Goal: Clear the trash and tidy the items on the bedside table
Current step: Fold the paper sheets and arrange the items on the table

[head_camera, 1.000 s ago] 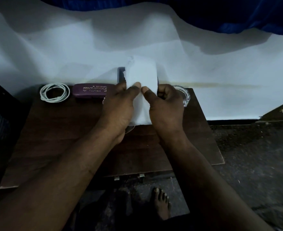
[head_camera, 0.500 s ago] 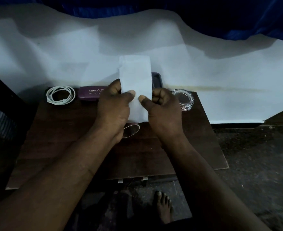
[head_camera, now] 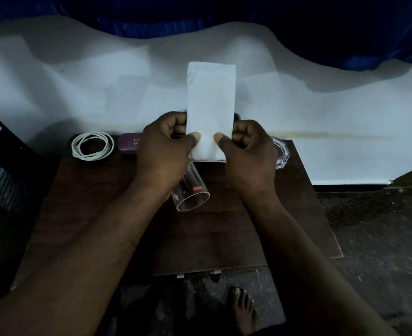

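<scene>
A folded white tissue (head_camera: 211, 103) stands upright above the back of the dark wooden bedside table (head_camera: 224, 234). My left hand (head_camera: 166, 151) pinches its lower left edge and my right hand (head_camera: 246, 154) pinches its lower right edge, thumbs on the near face. Below my hands a clear drinking glass (head_camera: 191, 192) with a red label stands on the table, its rim toward me. A coiled white cable (head_camera: 92, 146) and a purple spectacle case (head_camera: 128, 145) lie at the back left. A dark object behind the tissue is mostly hidden.
A clear glass ashtray (head_camera: 281, 152) sits at the table's back right, beside my right hand. A white bedsheet (head_camera: 79, 88) rises behind the table. Dark floor (head_camera: 374, 238) lies to the right, and a bare foot (head_camera: 242, 309) shows under the table's front edge.
Both hands have lifted the tissue a little and straightened it into a taller, flatter rectangle. The glass beneath them now shows more fully.
</scene>
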A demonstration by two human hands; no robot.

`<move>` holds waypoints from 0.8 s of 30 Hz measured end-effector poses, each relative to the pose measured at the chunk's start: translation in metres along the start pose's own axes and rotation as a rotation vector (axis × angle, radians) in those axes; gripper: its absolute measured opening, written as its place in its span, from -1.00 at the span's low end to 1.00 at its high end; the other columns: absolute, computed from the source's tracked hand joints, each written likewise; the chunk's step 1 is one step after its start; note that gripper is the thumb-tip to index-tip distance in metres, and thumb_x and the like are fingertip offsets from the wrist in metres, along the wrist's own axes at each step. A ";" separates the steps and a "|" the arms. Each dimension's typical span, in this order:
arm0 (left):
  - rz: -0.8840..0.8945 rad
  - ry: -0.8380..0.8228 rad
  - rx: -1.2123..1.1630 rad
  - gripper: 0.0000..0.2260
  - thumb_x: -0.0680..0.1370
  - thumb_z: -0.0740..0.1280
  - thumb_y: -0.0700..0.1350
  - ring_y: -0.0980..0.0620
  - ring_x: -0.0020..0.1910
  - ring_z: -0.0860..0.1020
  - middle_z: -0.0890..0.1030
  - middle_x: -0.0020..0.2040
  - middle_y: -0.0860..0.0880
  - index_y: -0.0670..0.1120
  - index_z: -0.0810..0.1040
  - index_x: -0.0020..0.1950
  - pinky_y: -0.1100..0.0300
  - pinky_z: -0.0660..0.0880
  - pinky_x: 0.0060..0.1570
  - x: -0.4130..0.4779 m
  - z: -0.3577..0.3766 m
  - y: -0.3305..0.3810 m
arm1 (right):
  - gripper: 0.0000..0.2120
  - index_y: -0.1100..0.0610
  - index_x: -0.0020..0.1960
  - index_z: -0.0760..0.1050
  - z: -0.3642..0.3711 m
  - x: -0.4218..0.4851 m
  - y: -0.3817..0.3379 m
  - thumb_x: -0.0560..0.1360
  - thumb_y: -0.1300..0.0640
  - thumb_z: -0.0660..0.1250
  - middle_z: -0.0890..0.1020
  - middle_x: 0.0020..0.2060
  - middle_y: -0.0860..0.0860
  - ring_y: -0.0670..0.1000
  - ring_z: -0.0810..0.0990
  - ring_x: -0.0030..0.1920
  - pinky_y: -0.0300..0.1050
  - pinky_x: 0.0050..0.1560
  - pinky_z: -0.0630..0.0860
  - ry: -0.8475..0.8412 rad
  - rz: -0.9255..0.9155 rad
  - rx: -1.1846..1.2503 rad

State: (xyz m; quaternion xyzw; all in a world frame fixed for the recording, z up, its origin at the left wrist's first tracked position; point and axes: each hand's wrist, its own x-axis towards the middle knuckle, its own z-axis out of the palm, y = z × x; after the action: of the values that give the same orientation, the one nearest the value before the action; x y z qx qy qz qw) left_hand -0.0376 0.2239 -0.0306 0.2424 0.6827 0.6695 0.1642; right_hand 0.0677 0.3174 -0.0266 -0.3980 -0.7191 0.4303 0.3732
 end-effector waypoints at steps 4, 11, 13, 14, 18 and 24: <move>0.046 0.071 0.093 -0.77 0.48 0.48 -0.20 0.07 -0.10 0.70 0.71 -0.13 0.07 0.09 0.63 0.03 -0.02 0.67 -0.01 0.015 0.008 -0.003 | -0.84 -0.07 -0.10 0.55 0.009 0.013 0.003 0.49 0.09 0.53 0.70 -0.25 -0.13 -0.20 0.66 -0.23 -0.34 -0.20 0.50 0.042 -0.042 -0.007; 0.224 0.133 0.284 -0.82 0.51 0.44 -0.22 0.20 -0.19 0.60 0.62 -0.22 0.18 0.06 0.56 -0.12 0.30 0.53 -0.15 0.038 0.020 -0.005 | -0.78 -0.04 -0.19 0.47 0.022 0.042 0.013 0.49 0.04 0.51 0.55 -0.37 -0.17 -0.21 0.54 -0.31 -0.34 -0.22 0.41 0.150 -0.080 -0.106; 0.218 0.077 0.319 -0.81 0.54 0.41 -0.25 0.22 -0.14 0.64 0.68 -0.15 0.19 0.06 0.69 -0.07 0.31 0.57 -0.07 0.046 0.024 -0.007 | -0.78 -0.06 -0.18 0.46 0.026 0.050 0.017 0.49 0.03 0.51 0.57 -0.34 -0.16 -0.18 0.59 -0.27 -0.38 -0.23 0.36 0.177 -0.094 -0.112; 0.214 0.054 0.337 -0.79 0.55 0.41 -0.25 0.21 -0.10 0.65 0.70 -0.09 0.18 0.06 0.73 0.01 0.31 0.57 -0.02 0.049 0.025 -0.008 | -0.79 -0.07 -0.17 0.46 0.028 0.053 0.019 0.50 0.03 0.50 0.58 -0.32 -0.16 -0.16 0.62 -0.24 -0.39 -0.23 0.36 0.187 -0.104 -0.114; 0.252 -0.014 0.414 -0.67 0.57 0.38 -0.29 0.16 0.13 0.60 0.67 0.22 0.08 0.02 0.68 0.26 0.35 0.50 0.20 0.060 0.031 -0.010 | -0.82 -0.10 -0.15 0.47 0.035 0.065 0.024 0.50 0.00 0.48 0.58 -0.32 -0.24 -0.25 0.58 -0.20 -0.47 -0.20 0.36 0.216 -0.149 -0.158; 0.269 -0.077 0.517 -0.51 0.50 0.31 -0.41 0.01 0.27 0.56 0.60 0.34 -0.02 -0.05 0.62 0.36 0.27 0.43 0.29 0.073 0.043 -0.017 | -0.92 -0.01 0.01 0.63 0.039 0.080 0.033 0.51 0.08 0.47 0.65 -0.27 -0.19 -0.15 0.63 -0.14 -0.48 -0.19 0.35 0.195 -0.163 -0.219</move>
State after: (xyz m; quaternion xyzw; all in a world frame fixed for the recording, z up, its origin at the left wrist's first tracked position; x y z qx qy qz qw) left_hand -0.0764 0.3002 -0.0418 0.3898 0.7856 0.4794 0.0327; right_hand 0.0089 0.3867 -0.0553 -0.4163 -0.7522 0.2769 0.4292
